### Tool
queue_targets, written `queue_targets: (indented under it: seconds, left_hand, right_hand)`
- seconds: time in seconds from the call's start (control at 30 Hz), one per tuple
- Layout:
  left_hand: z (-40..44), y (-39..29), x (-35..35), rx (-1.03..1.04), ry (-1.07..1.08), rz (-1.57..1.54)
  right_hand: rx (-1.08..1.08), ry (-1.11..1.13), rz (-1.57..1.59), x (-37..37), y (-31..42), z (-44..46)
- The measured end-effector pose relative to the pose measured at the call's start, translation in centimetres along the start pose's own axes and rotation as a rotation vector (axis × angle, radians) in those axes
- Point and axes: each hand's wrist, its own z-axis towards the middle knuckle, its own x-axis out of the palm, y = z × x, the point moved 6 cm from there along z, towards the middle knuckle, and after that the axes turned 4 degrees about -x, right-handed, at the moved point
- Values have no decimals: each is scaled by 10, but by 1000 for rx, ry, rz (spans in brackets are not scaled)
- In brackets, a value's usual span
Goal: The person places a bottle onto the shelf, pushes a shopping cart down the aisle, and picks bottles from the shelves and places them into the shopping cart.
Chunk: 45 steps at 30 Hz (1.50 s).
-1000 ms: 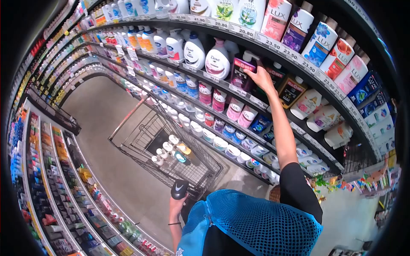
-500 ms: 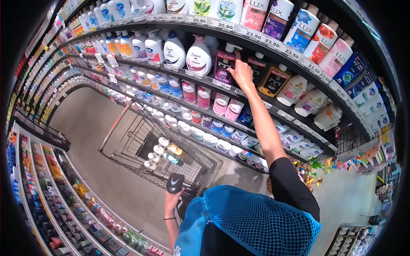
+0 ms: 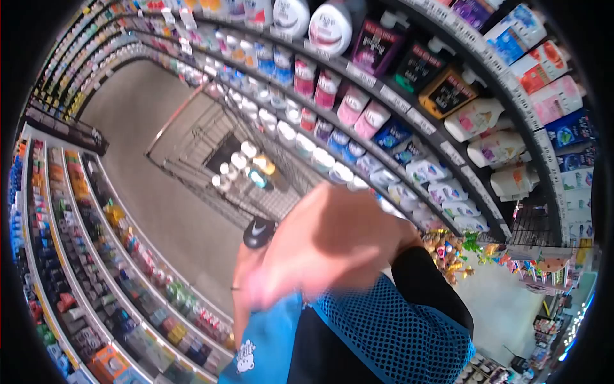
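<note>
My right hand [image 3: 326,240] is very near the camera, large and smeared by motion, in front of the blue mesh vest [image 3: 396,320]. Its fingers are too blurred to read. Behind it, my left hand [image 3: 249,259] is mostly covered; a black object with a white swoosh [image 3: 258,233] shows at its top. The metal shopping cart [image 3: 182,153] stands beyond, holding several bottles with white caps [image 3: 238,160]. On the shelf at upper right are a purple-black bottle [image 3: 378,46], a dark green-black bottle [image 3: 419,67] and an amber-black bottle [image 3: 449,91].
Curved shelves of bottles and tubs line the right, with price labels [image 3: 395,99] along their edges. Lower shelves of small packages [image 3: 128,275] run along the left. Grey floor [image 3: 144,115] lies between them. Colourful hanging items [image 3: 451,253] are at the lower right.
My right hand has left the purple-black bottle on the shelf and come back close to the camera. That bottle stands on the shelf. The view has shifted, with the upper shelves higher in it.
</note>
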Motion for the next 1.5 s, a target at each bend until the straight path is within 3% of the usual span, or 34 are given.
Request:
queue_targets:
  seconds: [0.1,0.23,0.37,0.47,0.73,0.83,0.93,1.03,1.07,1.13,1.23,1.3,1.33,1.4,1.43,1.5]
  left_hand:
    - [-7,-16,5,-39,-23,157]
    - [-15,-28,11,18,-87,58]
    - [-18,-18,22,4,-81,7]
    - [-23,-11,28,-55,-68,60]
    - [-20,17,37,7,-33,40]
    - [-17,19,34,0,-22,62]
    - [-15,7,38,1,6,87]
    - [-15,9,31,-29,11,76]
    - [-17,6,30,-46,-9,95]
    - [-25,0,25,-78,-35,108]
    - [-32,-7,6,-140,-75,201]
    - [-44,-13,-10,-152,-59,-45]
    - [-46,1,-22,-115,-218,-59]
    - [-48,40,-50,-190,-238,-57]
    - [-50,48,-62,-224,-251,-106]
    - [-48,64,-88,-301,-215,-147]
  right_hand:
    - [-170,98,213,55,25,-25]
    - [-365,225,415,89,49,-31]
    - [-524,39,450,89,43,-32]
    - [-626,86,375,75,45,-36]
    - [-611,89,376,77,45,-65]
    - [-420,-158,524,80,45,-64]
    - [-502,-340,566,75,39,-62]
    - [-512,-238,551,59,34,-56]
    - [-443,69,551,53,33,-51]
    - [-360,370,557,45,5,-46]
    - [-362,213,444,21,-86,-39]
    - [72,-47,2,-10,-154,-42]
    - [312,-111,-159,-24,-187,-49]
    - [457,-267,-432,-93,-321,-101]
    - [638,-248,-673,-123,-368,-131]
    - [744,-210,-854,-177,-463,-204]
